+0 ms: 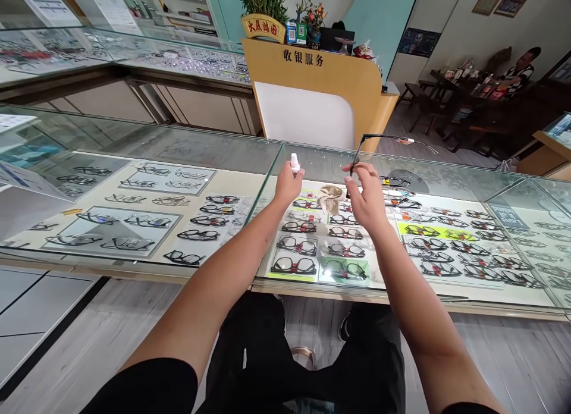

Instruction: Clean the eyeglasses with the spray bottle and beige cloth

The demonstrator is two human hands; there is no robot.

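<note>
My left hand [288, 184] is closed around a small white spray bottle [294, 162], whose nozzle sticks up above the fingers. In my right hand [366, 194] is a pair of eyeglasses [362, 141] with a dark frame, pinched between thumb and fingers. One temple arm of the glasses stretches out to the right; my fingers hide part of the frame. Both hands are above the glass display counter [267, 146], apart from each other. Between them, a crumpled beige cloth [330, 198] lies on the glass.
Rows of eyeglasses [296, 245] rest inside the counter under the glass. A folded white card [31, 200] stands at the left. Beyond the counter is a wooden cashier desk [312, 75] with plants on top. A person [524, 66] sits at a dark table at the back right.
</note>
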